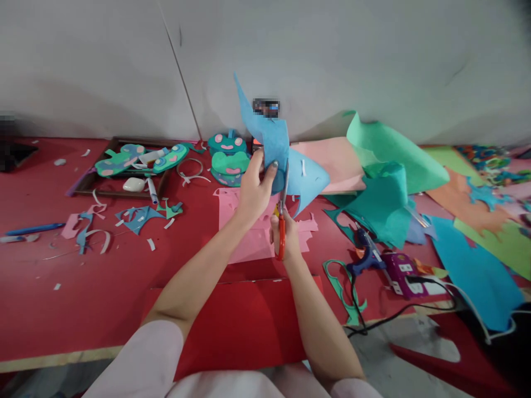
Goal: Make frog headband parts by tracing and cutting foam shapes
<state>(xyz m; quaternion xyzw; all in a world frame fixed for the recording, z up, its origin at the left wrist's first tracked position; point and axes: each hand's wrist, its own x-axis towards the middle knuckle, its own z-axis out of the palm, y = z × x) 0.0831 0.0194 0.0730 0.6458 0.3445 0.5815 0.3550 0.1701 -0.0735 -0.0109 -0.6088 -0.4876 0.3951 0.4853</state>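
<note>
My left hand (256, 185) grips a sheet of light blue felt (269, 135) between thumb and fingers, holding it up over the table. In my right hand (288, 237) are scissors with orange-red handles (281, 237). Their blades point upward and lie at the blue felt, close beside my left thumb. To the right of the blades a wide pointed part of the felt spreads out, with a small white scrap on it. Below my hands lies pink felt (249, 243) with cut edges. Frog-like felt faces (227, 160) sit just behind my left hand.
A dark wooden frame (120, 190) on the left bears felt pieces, and scraps lie around it. On the right are green felt (394, 149), a blue glue gun (367, 257) and a purple power strip (400, 273) with a black cable. The wall (332, 66) rises behind the red table (124, 298).
</note>
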